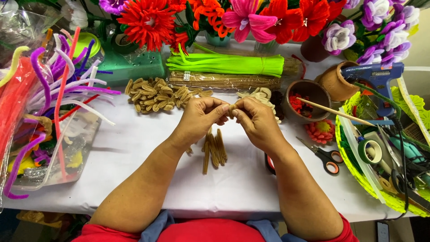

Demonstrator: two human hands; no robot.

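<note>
Both hands are meeting at the centre of the frame, the left hand (199, 117) and the right hand (256, 122) each pinching closed on the same small tan pipe-cleaner piece (232, 109), held just above the surface (134, 148) between the fingertips. Lower centre, just beneath the hands, a few folded tan pieces (215, 150) are lying in a loose bunch.

The held piece is looking small and springy, so it could be slipping from the pinch and dropping among the bunch below, where it would be hard to tell apart. A forearm sliding right could be nudging the scissors (324, 156) lying beside the right wrist.

The surface is being covered by a white sheet and is crowded. A pile of tan loops (154, 95) is sitting upper centre-left, with a bright green bundle (226, 64) behind it. At the left edge a clear tub (49, 148) is holding purple, white and red stems. At the right a blue glue gun (376, 76) is resting over a yellow-green basket (389, 199), near a brown bowl (307, 96). Red, pink and purple handmade flowers (150, 20) are lining the top of the frame
</note>
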